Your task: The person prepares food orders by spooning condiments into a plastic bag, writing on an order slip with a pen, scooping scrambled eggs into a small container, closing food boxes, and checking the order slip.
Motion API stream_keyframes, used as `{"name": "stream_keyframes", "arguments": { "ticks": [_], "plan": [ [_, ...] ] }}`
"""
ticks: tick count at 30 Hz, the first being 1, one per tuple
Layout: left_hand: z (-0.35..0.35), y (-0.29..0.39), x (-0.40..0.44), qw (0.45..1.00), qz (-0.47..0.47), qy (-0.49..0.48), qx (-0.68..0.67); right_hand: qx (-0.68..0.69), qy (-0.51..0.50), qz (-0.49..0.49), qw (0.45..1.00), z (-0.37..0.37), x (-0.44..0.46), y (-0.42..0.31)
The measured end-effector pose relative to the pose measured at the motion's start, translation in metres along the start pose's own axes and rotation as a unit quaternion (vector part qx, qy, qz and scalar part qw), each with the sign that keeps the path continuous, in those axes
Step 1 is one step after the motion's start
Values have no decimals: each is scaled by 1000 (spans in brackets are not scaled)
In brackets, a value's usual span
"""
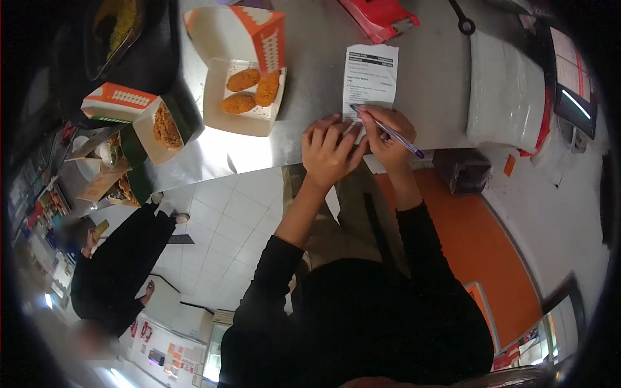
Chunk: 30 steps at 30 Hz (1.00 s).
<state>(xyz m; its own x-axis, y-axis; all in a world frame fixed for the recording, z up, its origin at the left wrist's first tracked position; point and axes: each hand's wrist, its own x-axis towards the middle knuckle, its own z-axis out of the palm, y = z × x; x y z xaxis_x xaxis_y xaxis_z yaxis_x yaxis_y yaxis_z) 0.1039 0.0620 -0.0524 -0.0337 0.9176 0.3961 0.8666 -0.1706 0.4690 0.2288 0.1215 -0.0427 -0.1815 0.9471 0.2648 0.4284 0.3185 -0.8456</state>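
Note:
A printed receipt lies on the metal counter in front of me. My left hand rests on the receipt's lower left edge, fingers slightly apart. Held in my right hand is a pen with a purple barrel, its tip touching the paper near the lower print. To the left stands an open orange-and-white cardboard box with three breaded fried pieces inside. The bottom end of the receipt is hidden under my hands.
More open food boxes crowd the counter's left end, near a black container. A red object lies beyond the receipt. At right are a plastic-wrapped white stack and a screen. Another person stands at lower left.

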Motion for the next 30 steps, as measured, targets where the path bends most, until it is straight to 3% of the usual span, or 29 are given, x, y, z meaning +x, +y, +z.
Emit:
{"name": "stream_keyframes", "arguments": {
  "ticks": [4, 7, 10, 13, 16, 20, 24, 28, 30],
  "plan": [
    [0, 1, 0, 1000, 1, -16, 5, -9, -2, -59, 998, 3, 3, 7],
    [-3, 1, 0, 999, -1, -31, 7, -7, 26, -11, 1000, 5, -4, 14],
    [-2, 0, -2, 999, -7, -34, -2, -22, -15, -35, 999, 1, 1, 9],
    [-2, 0, -1, 998, -35, -47, -37, 102, 115, 142, 978, -8, -4, 16],
    [-9, 7, 9, 986, -133, -53, -83, 151, 184, 218, 946, -27, 1, 15],
    [-16, 13, 30, 982, -138, -114, -62, 58, 165, 115, 978, -16, 7, 24],
    [-19, 18, 39, 961, -178, -180, -115, 50, 159, 186, 968, -21, 12, 23],
    [-21, 19, 57, 933, -231, -218, -172, 33, 164, 114, 979, -38, 22, 32],
    [-20, 12, 58, 939, -198, -226, -169, 97, 157, 139, 973, -36, 9, 19]
  ]
}}
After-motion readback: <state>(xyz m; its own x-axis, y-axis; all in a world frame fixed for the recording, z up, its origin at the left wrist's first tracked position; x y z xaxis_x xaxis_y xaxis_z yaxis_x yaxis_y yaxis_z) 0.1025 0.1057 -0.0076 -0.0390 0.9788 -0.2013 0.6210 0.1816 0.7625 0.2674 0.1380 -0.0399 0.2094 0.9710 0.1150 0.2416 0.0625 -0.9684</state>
